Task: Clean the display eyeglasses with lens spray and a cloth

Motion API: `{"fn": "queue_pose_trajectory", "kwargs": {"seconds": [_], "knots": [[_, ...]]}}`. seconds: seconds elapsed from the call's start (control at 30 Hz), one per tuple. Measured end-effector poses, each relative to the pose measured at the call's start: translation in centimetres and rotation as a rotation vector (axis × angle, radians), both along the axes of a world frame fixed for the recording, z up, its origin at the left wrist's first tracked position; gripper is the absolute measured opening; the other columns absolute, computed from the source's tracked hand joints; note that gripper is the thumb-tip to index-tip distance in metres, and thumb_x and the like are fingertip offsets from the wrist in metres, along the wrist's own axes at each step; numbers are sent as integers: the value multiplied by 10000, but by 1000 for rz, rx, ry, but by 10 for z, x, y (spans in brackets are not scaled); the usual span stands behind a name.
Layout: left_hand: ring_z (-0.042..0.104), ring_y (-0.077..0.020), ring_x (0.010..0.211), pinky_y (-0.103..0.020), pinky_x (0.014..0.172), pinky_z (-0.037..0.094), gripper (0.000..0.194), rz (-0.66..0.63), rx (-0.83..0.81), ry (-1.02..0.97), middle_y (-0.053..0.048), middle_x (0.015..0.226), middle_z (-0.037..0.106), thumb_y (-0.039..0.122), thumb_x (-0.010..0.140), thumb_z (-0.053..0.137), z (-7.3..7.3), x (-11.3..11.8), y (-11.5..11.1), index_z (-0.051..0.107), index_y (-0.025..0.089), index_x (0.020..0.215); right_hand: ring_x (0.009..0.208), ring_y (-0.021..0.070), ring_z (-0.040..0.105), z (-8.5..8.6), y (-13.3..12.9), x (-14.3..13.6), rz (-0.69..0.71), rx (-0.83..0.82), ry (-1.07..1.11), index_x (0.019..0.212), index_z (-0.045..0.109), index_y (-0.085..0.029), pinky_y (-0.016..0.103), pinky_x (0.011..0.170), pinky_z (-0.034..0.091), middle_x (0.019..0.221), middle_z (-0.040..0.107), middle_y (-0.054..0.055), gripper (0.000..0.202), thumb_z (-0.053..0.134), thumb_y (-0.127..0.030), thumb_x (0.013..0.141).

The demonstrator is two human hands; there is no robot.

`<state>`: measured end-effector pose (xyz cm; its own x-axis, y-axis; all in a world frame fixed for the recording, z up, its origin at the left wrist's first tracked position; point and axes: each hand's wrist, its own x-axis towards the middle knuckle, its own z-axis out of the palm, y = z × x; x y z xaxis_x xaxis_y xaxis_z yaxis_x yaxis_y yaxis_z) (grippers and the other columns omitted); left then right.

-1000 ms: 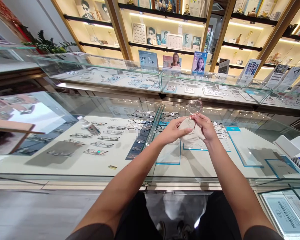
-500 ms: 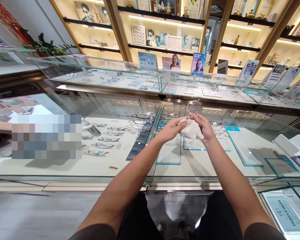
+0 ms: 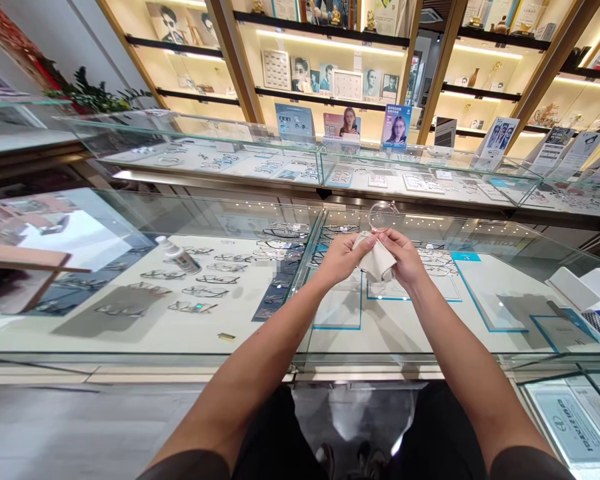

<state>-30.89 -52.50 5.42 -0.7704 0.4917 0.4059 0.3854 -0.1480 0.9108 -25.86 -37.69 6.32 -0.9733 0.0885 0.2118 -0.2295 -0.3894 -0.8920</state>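
Above the glass counter, my left hand [image 3: 341, 259] is closed on a pale cleaning cloth [image 3: 377, 260], thumb pressing on it. My right hand [image 3: 403, 253] pinches a pair of eyeglasses [image 3: 381, 217] with a thin frame, close beside the left one. One round clear lens sticks up above the fingers, while the other lens seems wrapped in the cloth and is hidden. The cloth's zigzag-edged corner hangs down between the two hands.
A white spray bottle [image 3: 179, 255] stands on the glass counter [image 3: 145, 327] to the left, near a mirror [image 3: 87, 223]. Rows of eyeglasses [image 3: 206, 291] lie under the glass. White boxes [image 3: 590, 293] sit at the right end. Another display case [image 3: 220, 150] stands beyond.
Both hands have shifted slightly left with the eyeglasses and cloth. More of the cloth's corner now hangs down. The blurred patch at the left is gone, showing the mirror's wooden edge.
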Motion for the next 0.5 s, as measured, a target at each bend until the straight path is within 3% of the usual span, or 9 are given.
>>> {"fn": "queue_pose_trajectory", "kwargs": {"seconds": [0.13, 0.27, 0.4, 0.5], "knots": [[341, -97, 580, -248, 546, 270, 749, -24, -33, 44, 22, 594, 437, 895, 791, 576, 2, -5, -3, 558, 159, 653, 818, 160, 671, 2, 6, -1, -27, 20, -4, 773, 781, -249, 281, 776, 561, 899, 773, 3, 393, 966, -535, 578], [422, -115, 596, -247, 550, 317, 796, 26, 35, -60, -4, 621, 531, 947, 719, 592, 4, -11, -4, 622, 152, 704, 879, 163, 668, 2, 11, -1, -33, 38, 27, 720, 754, -237, 280, 758, 544, 1035, 755, 25, 358, 954, -513, 610], [376, -95, 510, -245, 495, 276, 806, 76, 105, -162, 22, 536, 471, 961, 671, 621, 1, -17, -5, 620, 155, 673, 1032, 210, 646, 3, 15, 0, -25, 126, 68, 692, 754, -228, 323, 853, 542, 1101, 723, 58, 342, 919, -526, 653], [431, -98, 514, -237, 492, 300, 782, 98, 166, -224, 7, 559, 536, 934, 655, 674, -2, -23, -6, 635, 153, 687, 1092, 226, 627, 3, 16, 0, -9, 170, 89, 686, 764, -230, 349, 928, 510, 1098, 718, 63, 298, 896, -497, 681]]}}
